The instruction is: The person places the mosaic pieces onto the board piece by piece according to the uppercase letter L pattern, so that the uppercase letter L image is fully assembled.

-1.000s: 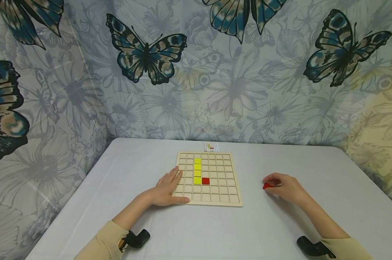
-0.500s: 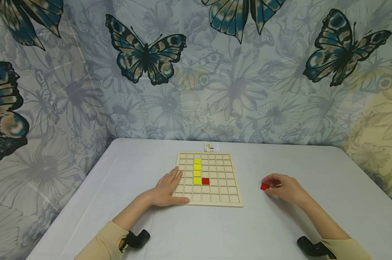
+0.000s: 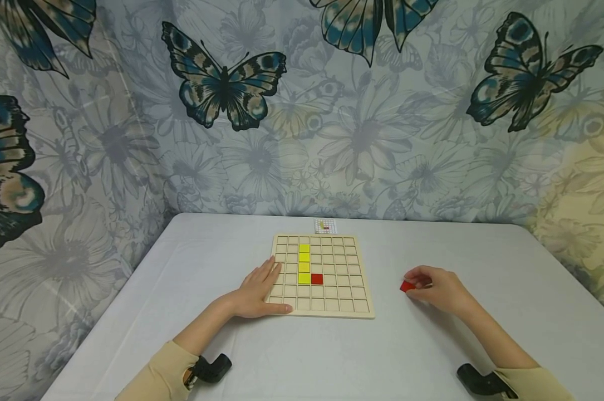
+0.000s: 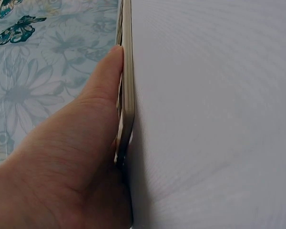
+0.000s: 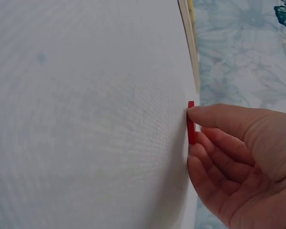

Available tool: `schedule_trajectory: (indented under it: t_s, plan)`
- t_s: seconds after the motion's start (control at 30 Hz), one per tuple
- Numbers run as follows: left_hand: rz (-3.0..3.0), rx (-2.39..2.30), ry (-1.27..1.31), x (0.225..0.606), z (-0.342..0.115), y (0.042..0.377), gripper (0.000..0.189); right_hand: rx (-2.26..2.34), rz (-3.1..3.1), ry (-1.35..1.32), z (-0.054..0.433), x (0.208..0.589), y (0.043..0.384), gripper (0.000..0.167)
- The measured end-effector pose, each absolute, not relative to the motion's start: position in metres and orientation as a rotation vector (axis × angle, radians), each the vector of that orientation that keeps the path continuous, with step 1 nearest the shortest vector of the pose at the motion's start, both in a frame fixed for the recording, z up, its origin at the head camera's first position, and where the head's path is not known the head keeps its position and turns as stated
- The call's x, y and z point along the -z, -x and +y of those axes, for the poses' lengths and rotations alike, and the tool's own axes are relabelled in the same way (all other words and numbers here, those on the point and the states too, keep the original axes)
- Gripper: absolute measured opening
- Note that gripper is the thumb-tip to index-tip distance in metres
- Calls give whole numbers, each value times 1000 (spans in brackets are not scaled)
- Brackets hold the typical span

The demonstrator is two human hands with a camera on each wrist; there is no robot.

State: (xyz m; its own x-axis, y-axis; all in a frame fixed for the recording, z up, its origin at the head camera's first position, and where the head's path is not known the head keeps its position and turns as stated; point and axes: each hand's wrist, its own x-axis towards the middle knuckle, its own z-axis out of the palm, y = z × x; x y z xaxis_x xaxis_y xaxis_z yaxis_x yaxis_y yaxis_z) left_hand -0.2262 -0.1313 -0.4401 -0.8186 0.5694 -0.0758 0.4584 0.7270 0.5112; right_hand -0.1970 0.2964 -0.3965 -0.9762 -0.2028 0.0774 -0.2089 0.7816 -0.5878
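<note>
A pale wooden grid board [image 3: 334, 305] lies on the white table. Four would exceed a plain count, so several yellow square tiles [image 3: 304, 262] form a column on it, with one red tile [image 3: 317, 279] beside the lowest. My left hand [image 3: 255, 291] rests with spread, straight fingers on the board's left side; its thumb lies along the near edge, as the left wrist view also shows. To the right of the board, my right hand [image 3: 439, 288] pinches a flat red square tile [image 5: 191, 125] between thumb and fingers, low over the table.
A small printed card [image 3: 325, 226] with a grid pattern lies just behind the board. The white-covered table [image 3: 332, 356] reaches back to a wall [image 3: 362, 139] with butterfly and flower prints. Black wrist devices [image 3: 213, 368] sit at both sleeves.
The red tile in my right hand has shifted slightly left and turned, so more of its face shows. My left hand and the board have stayed in place.
</note>
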Motion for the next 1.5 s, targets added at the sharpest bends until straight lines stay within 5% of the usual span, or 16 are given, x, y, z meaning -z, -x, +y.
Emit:
schedule_trajectory:
  t_s: [1.1,1.5]
  plan:
    - [2693,-682,-812,425,-128,222,106,-1306,-2930,-409,217,396,210,34]
    - [2701,-688,-823,427,-129,221,107,-1229,-2940,-553,188,399,219,20]
